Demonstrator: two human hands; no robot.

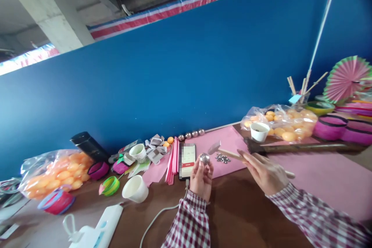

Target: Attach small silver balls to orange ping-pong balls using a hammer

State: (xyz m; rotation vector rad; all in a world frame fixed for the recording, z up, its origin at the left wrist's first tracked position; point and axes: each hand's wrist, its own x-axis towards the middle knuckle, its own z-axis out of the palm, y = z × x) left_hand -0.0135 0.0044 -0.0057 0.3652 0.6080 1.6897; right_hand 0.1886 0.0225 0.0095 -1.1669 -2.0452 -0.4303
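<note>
Between the fingertips of my left hand (201,178) is a shiny silver ball (204,158) with a faceted surface. My right hand (266,172) is closed around the wooden handle of a small hammer (215,147); the head is just above and to the right of the ball, with a small gap visible. A pile of small silver pieces (222,158) lies on pink paper (232,139) between my hands. Several similar silver balls (194,134) stand in a row at the back edge. A phone (188,162) lies left of the ball.
White cups (135,189), a power strip (109,221) and a bag of orange balls (58,172) are on the left. At the right are a larger hammer (302,147), another ball bag (299,120), a white cup (259,131) and purple containers (330,127). A blue partition (186,66) stands behind.
</note>
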